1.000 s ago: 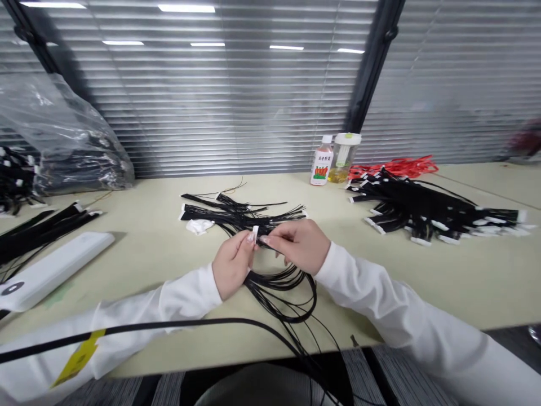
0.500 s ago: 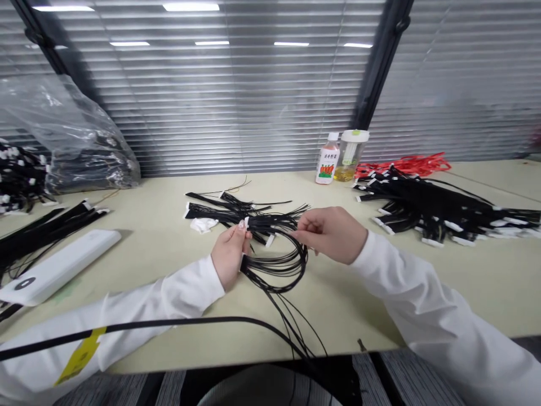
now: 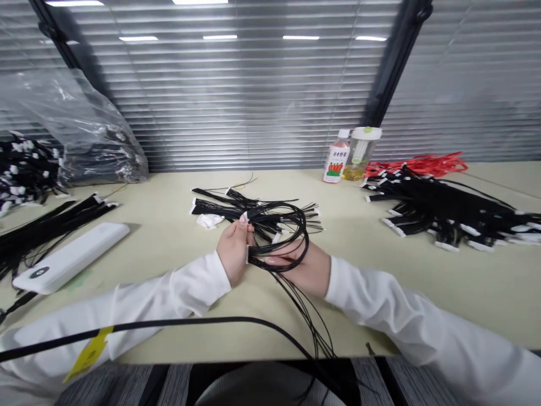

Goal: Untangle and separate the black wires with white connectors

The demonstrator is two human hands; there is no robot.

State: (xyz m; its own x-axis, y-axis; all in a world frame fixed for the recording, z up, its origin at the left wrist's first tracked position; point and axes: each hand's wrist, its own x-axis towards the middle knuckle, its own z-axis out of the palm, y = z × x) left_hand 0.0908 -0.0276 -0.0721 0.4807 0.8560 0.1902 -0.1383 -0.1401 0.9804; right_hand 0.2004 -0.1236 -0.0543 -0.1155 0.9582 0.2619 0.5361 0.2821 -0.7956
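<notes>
My left hand [image 3: 234,248] is closed on a black wire harness [image 3: 305,225], gripping its white-connector ends at the left. From there the wires bend round to the right in an open loop. My right hand [image 3: 306,269] is at the lower side of the loop, partly behind it, its bent fingertips against the wires near the lower connector. Some of its fingers are hidden by the strands. Loose black wires [image 3: 310,318] trail down past the table edge. Behind the hands lies a small pile of similar harnesses [image 3: 215,208] with white connectors.
A white power bank [image 3: 71,256] and black harnesses [image 3: 54,223] lie left, before a clear plastic bag [image 3: 101,141]. A bottle [image 3: 337,158], a lidded cup [image 3: 361,152], red wires [image 3: 422,165] and a harness pile [image 3: 452,208] stand right. A black cable [image 3: 190,321] crosses my left sleeve.
My right hand has moved down and left, from the loop's upper right side to its lower side. My left hand keeps its grip. The view has shifted slightly.
</notes>
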